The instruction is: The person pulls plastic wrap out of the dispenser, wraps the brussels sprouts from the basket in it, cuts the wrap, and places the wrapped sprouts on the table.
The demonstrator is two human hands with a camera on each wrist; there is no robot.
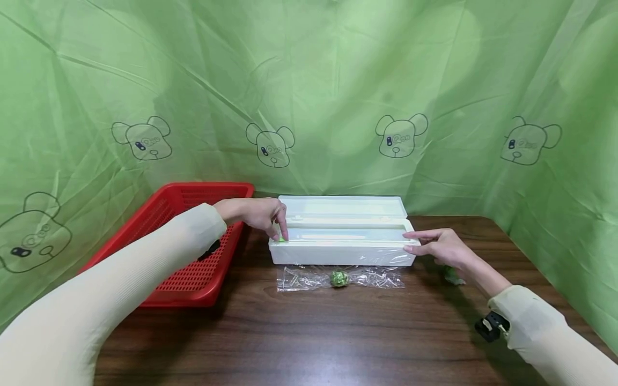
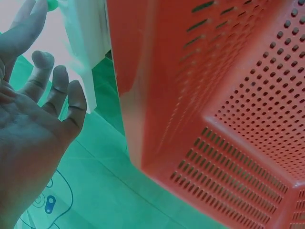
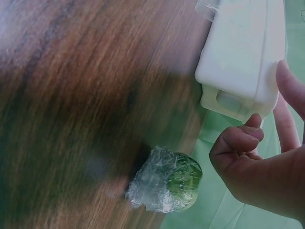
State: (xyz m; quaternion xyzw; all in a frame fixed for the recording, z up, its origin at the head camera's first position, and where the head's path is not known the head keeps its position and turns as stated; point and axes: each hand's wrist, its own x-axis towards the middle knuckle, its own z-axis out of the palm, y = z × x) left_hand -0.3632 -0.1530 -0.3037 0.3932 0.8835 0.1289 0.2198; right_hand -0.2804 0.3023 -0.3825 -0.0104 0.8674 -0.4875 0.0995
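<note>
A long white cling film dispenser stands on the table with its lid raised at the back. At its left end, my left hand's thumb and index finger pinch a small green slide cutter; the other fingers are spread loosely. My right hand holds the dispenser's right end, thumb at the front rim and index finger on top, with other fingers curled in. Clear cling film lies along the dispenser's front, around a small round green vegetable.
A red perforated basket stands left of the dispenser, under my left forearm. Another green vegetable wrapped in film rests on the wooden table below my right wrist. Green cloth with bear drawings hangs behind and at both sides.
</note>
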